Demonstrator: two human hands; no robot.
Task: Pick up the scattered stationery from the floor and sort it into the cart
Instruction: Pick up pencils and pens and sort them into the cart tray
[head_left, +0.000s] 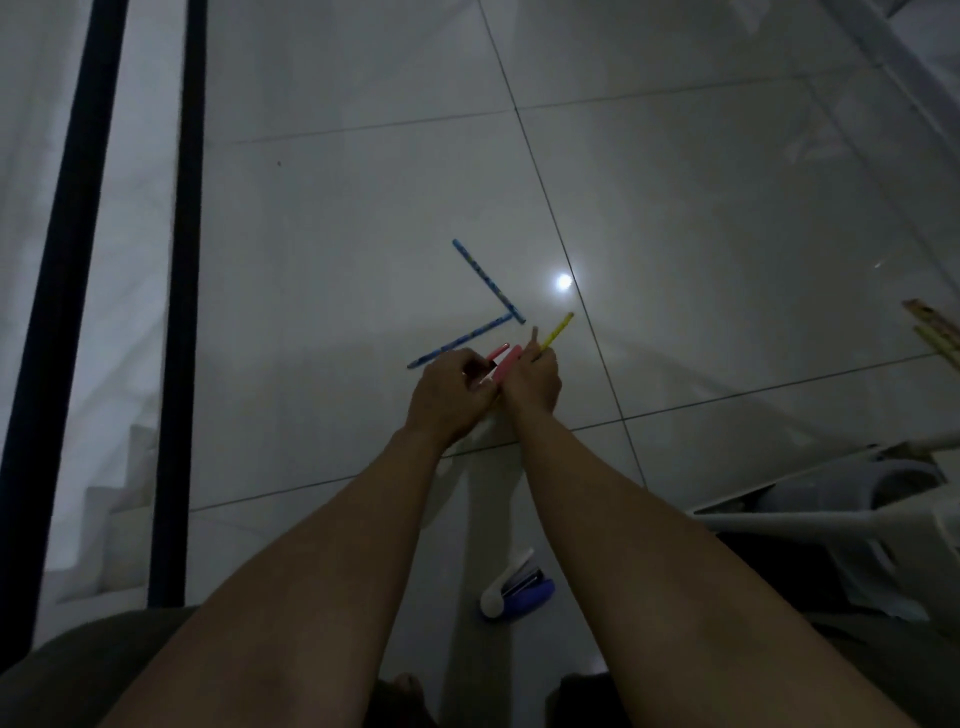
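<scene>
Down on the dim floor (675, 208), my left hand (449, 392) pinched a pink pen (497, 354) and my right hand (532, 382) clenched a yellow pencil (558, 328) with another pink pen (506, 366), two blue pencils (488, 278) lying just beyond, so I judged one could slip from that crowded grip.

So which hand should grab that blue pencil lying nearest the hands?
Probably the left hand: the blue pencil lies just beyond its knuckles, while the right hand sits farther off, gripping a yellow pencil.
</scene>
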